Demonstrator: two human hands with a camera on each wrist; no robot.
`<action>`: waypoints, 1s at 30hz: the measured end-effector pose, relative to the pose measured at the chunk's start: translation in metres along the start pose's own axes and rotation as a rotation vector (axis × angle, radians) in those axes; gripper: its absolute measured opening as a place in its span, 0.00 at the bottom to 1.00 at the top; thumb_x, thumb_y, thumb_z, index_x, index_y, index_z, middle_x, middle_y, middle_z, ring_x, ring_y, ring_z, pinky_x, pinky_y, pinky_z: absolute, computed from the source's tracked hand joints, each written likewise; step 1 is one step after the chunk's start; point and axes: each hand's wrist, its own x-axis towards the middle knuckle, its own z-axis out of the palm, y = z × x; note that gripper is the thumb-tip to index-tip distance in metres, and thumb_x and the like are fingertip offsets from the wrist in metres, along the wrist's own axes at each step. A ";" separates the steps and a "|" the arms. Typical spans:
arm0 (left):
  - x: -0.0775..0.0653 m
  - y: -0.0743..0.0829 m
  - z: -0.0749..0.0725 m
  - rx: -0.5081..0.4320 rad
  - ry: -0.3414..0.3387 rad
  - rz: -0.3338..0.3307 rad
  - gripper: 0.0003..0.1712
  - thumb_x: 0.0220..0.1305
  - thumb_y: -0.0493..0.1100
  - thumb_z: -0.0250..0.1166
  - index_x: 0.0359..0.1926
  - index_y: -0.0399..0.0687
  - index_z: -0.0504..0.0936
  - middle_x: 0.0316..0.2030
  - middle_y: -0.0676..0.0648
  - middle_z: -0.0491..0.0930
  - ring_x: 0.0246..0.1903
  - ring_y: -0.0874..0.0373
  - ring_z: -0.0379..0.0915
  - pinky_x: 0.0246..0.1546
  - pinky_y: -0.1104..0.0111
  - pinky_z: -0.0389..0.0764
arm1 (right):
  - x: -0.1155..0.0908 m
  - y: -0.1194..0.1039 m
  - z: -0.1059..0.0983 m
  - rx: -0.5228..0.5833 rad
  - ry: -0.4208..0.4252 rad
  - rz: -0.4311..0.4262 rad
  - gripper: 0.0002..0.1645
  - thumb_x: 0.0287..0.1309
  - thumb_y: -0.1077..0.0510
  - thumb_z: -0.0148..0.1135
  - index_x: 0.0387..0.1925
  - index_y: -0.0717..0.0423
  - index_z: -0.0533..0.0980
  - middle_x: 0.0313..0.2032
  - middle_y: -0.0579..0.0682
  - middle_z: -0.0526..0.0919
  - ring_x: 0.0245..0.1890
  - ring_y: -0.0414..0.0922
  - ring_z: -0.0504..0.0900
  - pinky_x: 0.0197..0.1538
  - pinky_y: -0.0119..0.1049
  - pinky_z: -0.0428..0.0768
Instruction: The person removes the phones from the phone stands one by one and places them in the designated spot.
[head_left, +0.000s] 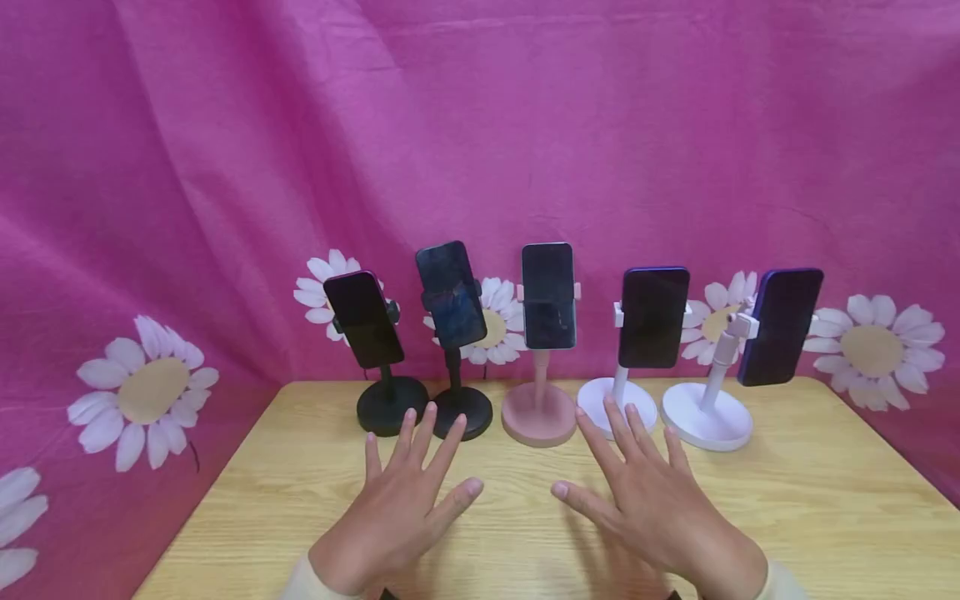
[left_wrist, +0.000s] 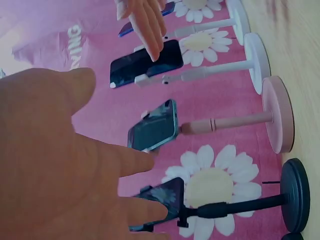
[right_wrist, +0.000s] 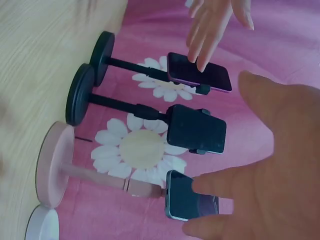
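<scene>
The phone in the middle (head_left: pixel 548 271) stands upright in the clamp of a pink stand (head_left: pixel 538 417), at the centre of the frame. I'd expect it to be light and stiff but slick, with a screen that would crack in a fall, so I'd take it by its two long edges. The stand itself I'd hold by its stem or round base, since the top looks heavy for so thin a post.

Left of centre, a black stand (head_left: pixel 463 414) and an outer black stand (head_left: pixel 392 408) hold tilted phones; right of centre, a white stand (head_left: pixel 598 398) and an outer white stand (head_left: pixel 707 423) hold two more, the outermost leaning.

My left hand (head_left: pixel 397 504), lower centre-left, and my right hand (head_left: pixel 652 504), lower centre-right, are spread with fingers apart, gripping nothing, near the bases.

Beneath lies a pale wooden table (head_left: pixel 510 542); behind, a pink cloth (head_left: pixel 480 125) printed with white daisies (head_left: pixel 153 392) fills the upper frame.
</scene>
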 end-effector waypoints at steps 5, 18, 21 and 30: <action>0.006 -0.015 -0.011 -0.122 0.115 0.016 0.42 0.67 0.72 0.41 0.76 0.64 0.48 0.76 0.48 0.39 0.74 0.46 0.30 0.65 0.35 0.33 | 0.012 -0.012 0.001 0.091 0.048 -0.036 0.51 0.58 0.22 0.45 0.74 0.43 0.53 0.73 0.58 0.54 0.72 0.58 0.51 0.66 0.68 0.43; 0.035 -0.079 -0.033 -0.730 0.701 -0.006 0.27 0.77 0.53 0.39 0.63 0.39 0.67 0.56 0.37 0.72 0.56 0.47 0.70 0.56 0.50 0.73 | 0.077 -0.058 0.037 0.588 0.020 -0.163 0.45 0.60 0.29 0.51 0.74 0.36 0.51 0.73 0.39 0.54 0.73 0.42 0.51 0.66 0.60 0.61; 0.044 -0.090 -0.039 -0.849 0.721 -0.057 0.29 0.76 0.55 0.37 0.66 0.43 0.64 0.58 0.37 0.69 0.57 0.47 0.67 0.58 0.50 0.72 | 0.092 -0.070 0.046 0.655 0.030 -0.202 0.44 0.61 0.30 0.52 0.73 0.33 0.51 0.72 0.36 0.55 0.72 0.40 0.52 0.66 0.58 0.61; 0.067 -0.110 -0.036 -1.097 0.658 -0.082 0.33 0.75 0.59 0.33 0.75 0.54 0.51 0.70 0.37 0.54 0.69 0.44 0.53 0.67 0.48 0.57 | 0.135 -0.101 0.077 0.815 -0.023 -0.220 0.43 0.61 0.32 0.54 0.73 0.29 0.50 0.73 0.35 0.52 0.70 0.43 0.59 0.65 0.46 0.67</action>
